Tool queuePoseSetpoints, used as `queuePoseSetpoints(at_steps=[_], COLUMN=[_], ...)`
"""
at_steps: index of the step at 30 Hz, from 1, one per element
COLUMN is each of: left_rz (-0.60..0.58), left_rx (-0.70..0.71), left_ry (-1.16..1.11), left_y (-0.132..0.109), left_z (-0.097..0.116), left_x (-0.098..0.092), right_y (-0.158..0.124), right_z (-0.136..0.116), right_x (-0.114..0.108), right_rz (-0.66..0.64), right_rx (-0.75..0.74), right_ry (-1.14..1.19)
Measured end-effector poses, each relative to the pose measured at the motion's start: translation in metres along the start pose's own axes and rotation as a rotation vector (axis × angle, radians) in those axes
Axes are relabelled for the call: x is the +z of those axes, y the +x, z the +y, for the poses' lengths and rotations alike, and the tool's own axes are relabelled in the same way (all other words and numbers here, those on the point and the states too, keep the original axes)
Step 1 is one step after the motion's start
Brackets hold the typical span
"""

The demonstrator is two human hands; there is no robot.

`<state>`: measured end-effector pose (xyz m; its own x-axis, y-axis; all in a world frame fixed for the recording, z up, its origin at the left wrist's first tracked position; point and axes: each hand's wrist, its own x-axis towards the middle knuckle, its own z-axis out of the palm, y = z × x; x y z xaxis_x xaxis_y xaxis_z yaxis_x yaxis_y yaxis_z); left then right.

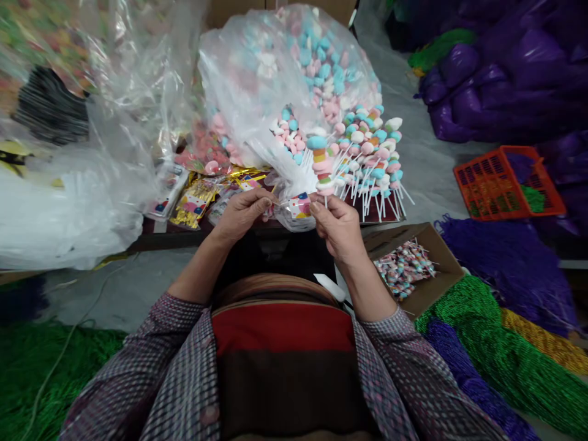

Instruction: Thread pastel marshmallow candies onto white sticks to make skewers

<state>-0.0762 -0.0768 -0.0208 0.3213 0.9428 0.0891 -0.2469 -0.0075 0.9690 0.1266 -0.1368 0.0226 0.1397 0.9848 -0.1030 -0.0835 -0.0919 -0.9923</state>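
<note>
Head view: the near edge of the dark reddish-brown counter [184,237] runs right below the fingers, and they're working pretty much over that lip. Best open room is on the body side, between the wrists and the striped top [282,327]. Going away from the fingers it gets tight fast: a big clear plastic bag of pink, blue and white candies [331,55] bulges up just beyond, and shiny gold strips with small printed packs [190,205] crowd the left side. A pile of multicoloured candy skewers on white sticks [374,156] sits just right of and beyond the right fingers, sticks poking past the counter edge. Lower right of them, a brown cardboard box [443,266] holds wrapped candies, with grey floor [427,171] showing farther out.

Now the fingers. Right hand [339,228]: thumb and index pinched on the white stick of one upright blue, orange, pink and green candy skewer [320,160], candies standing above the fingertips. Left hand [243,213]: thumb and index together on the left side of a clear plastic wrapper with a colourful print [299,206], which spans between both hands; the exact grip there is blurry.
</note>
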Motion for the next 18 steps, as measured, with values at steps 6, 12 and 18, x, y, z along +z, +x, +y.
queuePoseSetpoints(at_steps=[6,12,18], left_rz=[-0.015,-0.019,0.011], left_rx=[0.102,0.127,0.118], left_ry=[0.152,0.223,0.244], left_y=[0.000,0.001,0.004], left_z=[0.005,0.006,0.017], left_x=[0.000,0.002,0.013], right_y=[0.001,0.000,-0.004], right_z=[0.006,0.011,0.010], right_x=[-0.001,-0.003,-0.001], right_rz=[0.075,0.064,-0.095], right_rx=[-0.044,-0.060,0.010], right_ry=[-0.035,-0.072,-0.079])
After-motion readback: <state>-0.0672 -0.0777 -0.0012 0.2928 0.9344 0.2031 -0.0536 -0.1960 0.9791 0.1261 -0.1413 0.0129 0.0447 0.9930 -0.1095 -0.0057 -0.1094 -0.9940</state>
